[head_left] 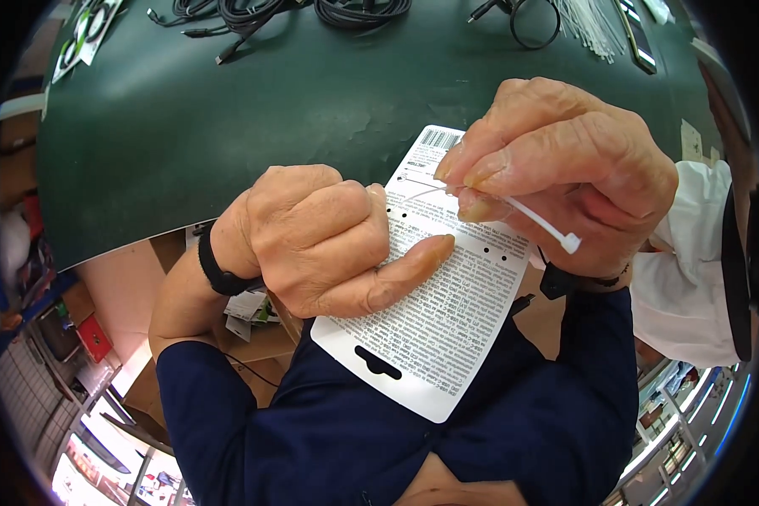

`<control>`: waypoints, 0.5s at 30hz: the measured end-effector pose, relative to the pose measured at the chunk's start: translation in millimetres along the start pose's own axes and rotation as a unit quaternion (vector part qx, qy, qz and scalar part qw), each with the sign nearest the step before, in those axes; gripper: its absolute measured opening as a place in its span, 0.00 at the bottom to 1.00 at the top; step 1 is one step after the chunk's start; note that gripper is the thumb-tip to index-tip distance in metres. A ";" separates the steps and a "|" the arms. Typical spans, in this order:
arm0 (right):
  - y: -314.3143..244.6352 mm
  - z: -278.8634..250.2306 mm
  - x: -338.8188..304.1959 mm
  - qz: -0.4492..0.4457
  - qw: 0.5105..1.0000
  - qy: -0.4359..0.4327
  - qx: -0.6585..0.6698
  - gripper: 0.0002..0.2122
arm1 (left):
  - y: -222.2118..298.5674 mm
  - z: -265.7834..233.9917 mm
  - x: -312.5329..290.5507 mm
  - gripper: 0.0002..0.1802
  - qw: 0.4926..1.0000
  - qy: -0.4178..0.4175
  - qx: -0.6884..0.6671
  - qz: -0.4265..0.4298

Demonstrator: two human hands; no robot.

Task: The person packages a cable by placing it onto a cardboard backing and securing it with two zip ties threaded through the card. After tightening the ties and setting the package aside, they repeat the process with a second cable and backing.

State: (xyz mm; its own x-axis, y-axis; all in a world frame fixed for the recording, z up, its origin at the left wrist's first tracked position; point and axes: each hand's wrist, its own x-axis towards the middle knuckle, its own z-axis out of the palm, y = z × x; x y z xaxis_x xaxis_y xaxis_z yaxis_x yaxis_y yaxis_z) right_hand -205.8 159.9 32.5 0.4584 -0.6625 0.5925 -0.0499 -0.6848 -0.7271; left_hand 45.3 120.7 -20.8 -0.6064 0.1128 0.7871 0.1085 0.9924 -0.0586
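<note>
My left hand [320, 244] grips a white packaging card [413, 337] covered in small print, its thumb lying flat on the printed face and the fingers curled at its left edge. The card has a hanger slot at its near end and pairs of small punched holes. Above its far part, my right hand [565, 160] pinches a white cable tie [535, 218] between thumb and fingers. The tie's square head points down to the right; its thin tail runs left toward the holes by my left fingers. Below the card's right edge a black cable plug [523, 304] shows, the rest hidden.
On the green table [177, 135] lie coiled black cables [354, 13] at the far edge. A bundle of white cable ties [589, 29] and a phone-like device [638, 38] are far right. More carded cables [84, 34] lie far left. White cloth [683, 278] hangs at my right.
</note>
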 end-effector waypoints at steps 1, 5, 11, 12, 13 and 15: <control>0.4 0.2 0.5 0.000 1.000 0.000 0.000 0.17 | -0.3 0.2 0.4 0.30 1.000 0.002 -0.005 -0.002; 1.6 3.0 2.3 -0.006 1.000 -0.009 0.012 0.15 | 0.3 0.3 0.8 0.29 1.000 0.003 -0.006 -0.007; -6.2 8.5 5.2 0.057 0.998 -0.003 0.008 0.10 | 1.2 0.8 -0.8 0.28 1.000 0.005 0.002 -0.008; -7.3 8.6 5.5 0.071 0.997 -0.017 0.000 0.09 | 2.3 0.9 -1.2 0.27 1.000 0.006 0.002 -0.014; -8.4 9.2 4.9 0.071 0.997 -0.017 -0.001 0.09 | 3.1 1.2 -1.6 0.27 1.000 0.007 0.001 -0.021; -11.2 10.0 3.6 0.117 0.992 -0.037 -0.015 0.08 | 4.4 3.2 -1.9 0.27 1.000 0.013 0.004 -0.025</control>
State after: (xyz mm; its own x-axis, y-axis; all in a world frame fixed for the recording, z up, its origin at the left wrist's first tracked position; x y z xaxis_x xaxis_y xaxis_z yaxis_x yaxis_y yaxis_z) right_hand -194.7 168.3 39.3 0.4958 -0.7802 0.3813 -0.1873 -0.5248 -0.8303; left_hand 44.4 125.0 -24.5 -0.5908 0.0628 0.8044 0.0724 0.9971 -0.0246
